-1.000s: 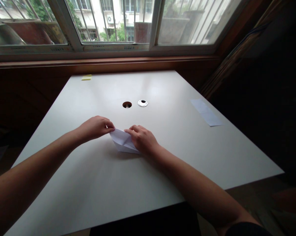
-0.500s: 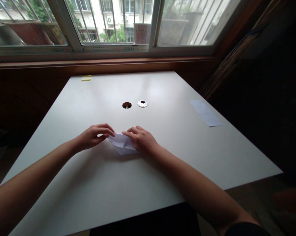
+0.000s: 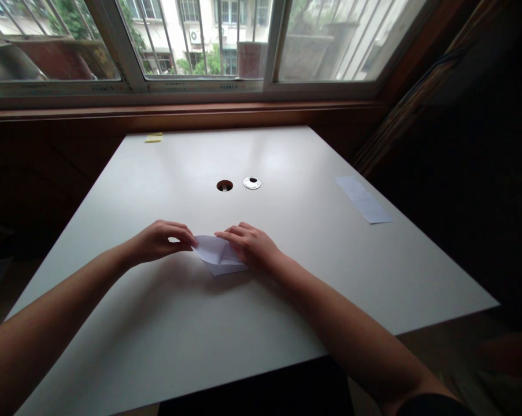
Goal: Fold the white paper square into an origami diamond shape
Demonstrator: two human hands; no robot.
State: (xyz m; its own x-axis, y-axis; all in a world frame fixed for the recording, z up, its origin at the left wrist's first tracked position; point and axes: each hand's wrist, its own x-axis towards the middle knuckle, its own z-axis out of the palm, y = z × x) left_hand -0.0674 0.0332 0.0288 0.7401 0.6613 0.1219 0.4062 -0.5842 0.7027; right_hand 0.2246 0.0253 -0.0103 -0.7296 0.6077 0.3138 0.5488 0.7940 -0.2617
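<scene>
A folded sheet of white paper [image 3: 215,252] lies near the middle of the white table, its upper layer bowed up and a pointed lower layer showing beneath. My left hand [image 3: 167,240] pinches the paper's left corner between thumb and fingers. On the other side my right hand [image 3: 254,245] is closed on the paper's right part, with its index finger stretched along the top edge. The right thumb and the paper under that palm are hidden.
The white table [image 3: 178,341] stands below a barred window. Beyond my hands are a round cable hole [image 3: 225,185] and its silver ring cover [image 3: 252,183]. A strip of white paper [image 3: 365,200] lies near the right edge, and yellow sticky notes [image 3: 154,137] at the far left corner.
My left hand has shifted slightly left and lower, its fingers now closed on the paper's corner. The upper layer bows more. My right hand stays nearly in place.
</scene>
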